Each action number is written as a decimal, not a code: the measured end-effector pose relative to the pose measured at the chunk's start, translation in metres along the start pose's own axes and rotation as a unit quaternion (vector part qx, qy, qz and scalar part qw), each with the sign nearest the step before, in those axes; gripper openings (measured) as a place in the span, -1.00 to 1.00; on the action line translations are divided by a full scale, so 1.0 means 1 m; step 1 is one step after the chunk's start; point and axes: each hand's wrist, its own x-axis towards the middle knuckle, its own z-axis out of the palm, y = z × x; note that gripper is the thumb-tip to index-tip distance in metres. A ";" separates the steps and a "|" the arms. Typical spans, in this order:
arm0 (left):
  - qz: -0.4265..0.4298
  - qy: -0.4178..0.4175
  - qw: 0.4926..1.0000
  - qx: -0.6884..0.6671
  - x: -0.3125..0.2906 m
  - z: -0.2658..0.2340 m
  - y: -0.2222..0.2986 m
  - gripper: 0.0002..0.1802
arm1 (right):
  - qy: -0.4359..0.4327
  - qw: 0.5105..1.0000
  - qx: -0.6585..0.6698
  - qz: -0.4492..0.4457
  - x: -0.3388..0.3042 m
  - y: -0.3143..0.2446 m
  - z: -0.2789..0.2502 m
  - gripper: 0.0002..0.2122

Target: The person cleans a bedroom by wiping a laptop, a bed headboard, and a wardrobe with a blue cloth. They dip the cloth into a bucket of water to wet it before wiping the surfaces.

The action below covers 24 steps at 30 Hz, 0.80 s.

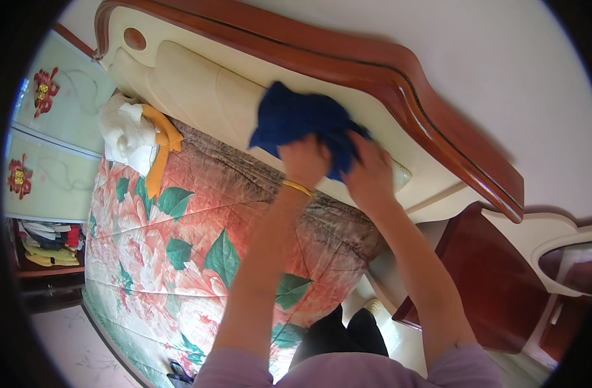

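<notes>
Head view: L hand [306,159] is clamped on the lower edge of a blue cloth [301,119], fingers curled into the fabric; fingertips blurred & partly hidden. R hand [372,169] grips the cloth's R side, fingers bent over its edge, also blurred; exact finger spacing can't be told. The two hands are near each other w/ some cloth showing b/w them. Cloth is bunched, in front of the cream padded panel [196,87] of the headboard, R of its middle; can't tell if it's touching the panel all over. Yellow bangle [298,188] is on the L wrist.

Headboard has a curved red-brown wood trim [322,48] along its top. Below is the bed w/ a floral quilt [199,216], pink & red w/ green leaves, & a brownish strip nearest the headboard. White plush toy [122,129] w/ orange legs lies at the far L end, by the headboard.

Far L: pale cabinet doors [66,132] w/ red-and-gold ornaments [45,92], & below them folded clothes [50,242] on an open shelf. On the R, a red-brown cabinet top [493,278] next to a cream-framed mirror [573,266].
</notes>
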 end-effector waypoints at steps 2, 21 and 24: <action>0.020 0.083 0.989 -0.120 -0.013 0.009 0.032 -0.60 | -0.013 0.998 -0.019 0.055 -0.037 0.009 -0.022 -0.59; 0.093 0.182 0.979 -0.002 0.040 -0.006 -0.017 -0.70 | -0.001 0.993 0.117 -0.004 0.049 -0.009 -0.002 -0.54; 0.020 0.026 0.999 0.001 0.027 -0.010 0.001 -0.73 | 0.023 0.994 0.093 0.059 0.007 0.001 0.000 -0.53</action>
